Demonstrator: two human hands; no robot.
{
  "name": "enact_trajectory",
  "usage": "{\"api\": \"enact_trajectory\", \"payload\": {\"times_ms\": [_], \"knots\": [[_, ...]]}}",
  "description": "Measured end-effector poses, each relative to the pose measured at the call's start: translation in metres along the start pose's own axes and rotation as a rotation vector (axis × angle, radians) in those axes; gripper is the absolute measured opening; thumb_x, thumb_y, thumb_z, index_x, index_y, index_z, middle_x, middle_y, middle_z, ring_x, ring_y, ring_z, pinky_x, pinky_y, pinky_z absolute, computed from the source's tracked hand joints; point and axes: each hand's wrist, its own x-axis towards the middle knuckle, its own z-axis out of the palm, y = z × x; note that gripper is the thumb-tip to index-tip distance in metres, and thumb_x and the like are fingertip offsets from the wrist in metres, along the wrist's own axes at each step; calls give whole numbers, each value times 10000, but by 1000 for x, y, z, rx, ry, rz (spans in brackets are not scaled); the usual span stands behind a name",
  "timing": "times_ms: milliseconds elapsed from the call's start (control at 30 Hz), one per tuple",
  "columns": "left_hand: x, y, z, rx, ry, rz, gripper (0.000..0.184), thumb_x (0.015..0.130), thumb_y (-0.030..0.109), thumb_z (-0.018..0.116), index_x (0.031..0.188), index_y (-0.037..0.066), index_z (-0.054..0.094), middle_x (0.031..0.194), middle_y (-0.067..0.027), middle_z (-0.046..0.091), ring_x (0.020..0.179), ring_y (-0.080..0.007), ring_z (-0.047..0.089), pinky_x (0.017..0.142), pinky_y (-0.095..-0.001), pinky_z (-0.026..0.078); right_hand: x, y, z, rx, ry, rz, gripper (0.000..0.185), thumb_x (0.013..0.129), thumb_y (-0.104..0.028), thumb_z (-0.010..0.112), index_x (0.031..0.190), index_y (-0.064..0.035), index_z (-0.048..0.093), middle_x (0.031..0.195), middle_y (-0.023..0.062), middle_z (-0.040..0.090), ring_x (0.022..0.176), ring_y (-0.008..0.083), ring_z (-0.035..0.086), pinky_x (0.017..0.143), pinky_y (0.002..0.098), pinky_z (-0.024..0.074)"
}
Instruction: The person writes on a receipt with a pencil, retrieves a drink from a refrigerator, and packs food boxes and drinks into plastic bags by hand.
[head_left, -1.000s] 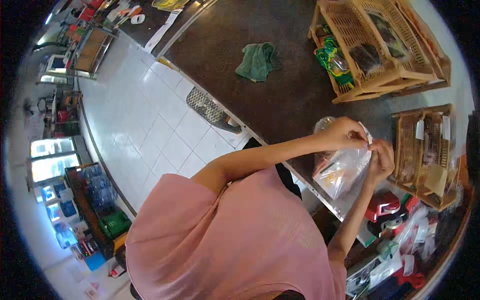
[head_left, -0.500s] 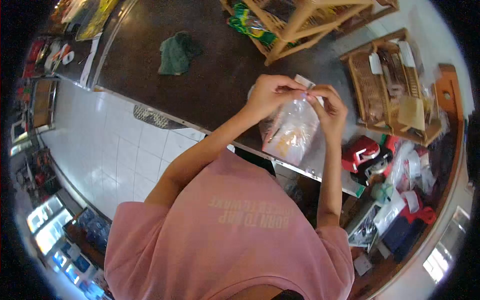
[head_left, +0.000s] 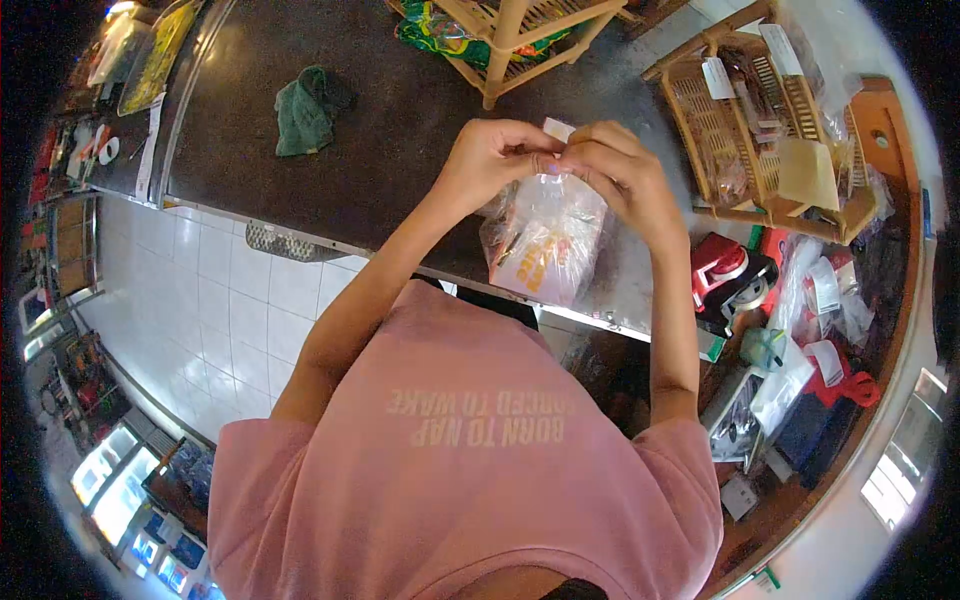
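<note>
A clear plastic bag [head_left: 550, 240] stands near the front edge of the dark tabletop [head_left: 390, 180]. Inside it is a pale pack or box with orange lettering. My left hand [head_left: 490, 165] is closed, pinching the bag's gathered top between thumb and fingers. From the other side my right hand [head_left: 625, 180] grips the same gathered neck, its fingers bent and meeting the left fingertips. A small white piece [head_left: 558, 129] sticks up just behind the fingers; what it belongs to is hidden.
A crumpled green cloth [head_left: 306, 112] lies to the left on the table. A rattan rack [head_left: 497, 60] with green packets stands at the back. To the right are a divided wicker basket [head_left: 705, 130], a red-and-black device [head_left: 725, 270] and loose plastic bags [head_left: 800, 290].
The view has shifted, so the table and its things appear further left and higher. Both hands stay on the bag's neck; my right fingers have curled further over it.
</note>
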Motion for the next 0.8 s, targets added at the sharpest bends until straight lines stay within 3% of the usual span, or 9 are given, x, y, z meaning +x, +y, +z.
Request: {"api": "enact_trajectory", "payload": {"times_ms": [133,200,267,333,433,600,667,733,800], "knots": [[1,-9,3,235,1,266,132,741,68,621,856,14,586,770,-63,596,743,-142,572,684,-246,447,-6,14,7,-1,145,-5,76,712,-18,595,780,-46,575,824,92,558,796,244,536,718,317,427],[3,-6,9,333,67,401,138,742,128,623,826,31,576,864,-103,564,833,-235,556,742,-302,433,-11,17,13,26,241,43,57,714,-33,606,753,-43,566,812,95,554,797,238,533,712,313,425],[5,-9,12,342,126,498,148,725,163,636,820,62,585,922,-100,481,911,-252,484,788,-336,390,-20,26,26,237,282,191,119,711,34,572,744,-41,486,834,64,500,767,184,482,686,274,402],[8,-18,10,360,167,533,154,698,199,652,793,94,592,907,-93,452,893,-254,455,764,-362,362,-25,19,41,749,442,442,185,730,60,539,793,-73,427,825,32,414,749,142,410,678,246,374],[12,-26,3,523,197,550,134,677,228,649,753,131,595,906,-81,449,883,-240,448,725,-381,345,-24,19,44,1316,543,422,256,724,77,538,848,-86,386,796,22,359,739,125,370,672,233,356],[8,-17,-9,644,53,571,174,699,255,617,834,145,601,947,-75,456,888,-277,437,753,-409,340,-49,46,58,1651,765,363,379,677,100,551,989,-68,413,867,37,419,785,145,393,674,234,367],[6,-18,-44,658,98,554,239,679,243,614,884,121,593,940,-102,501,890,-291,474,758,-424,370,-50,39,52,1383,936,558,380,712,60,551,1047,-55,412,889,33,429,816,137,407,687,229,375],[-3,-16,-125,608,163,479,247,677,227,603,894,111,583,903,-115,515,865,-294,493,738,-429,385,-62,54,42,1065,805,515,339,787,-27,509,1108,-56,404,891,25,439,821,123,418,722,235,392],[-34,-11,-254,1165,742,436,233,747,124,570,961,32,573,868,-109,576,830,-266,550,726,-383,443,-36,17,41,831,891,676,304,857,-108,422,1156,-58,398,971,34,485,824,121,446,772,274,405]]}}
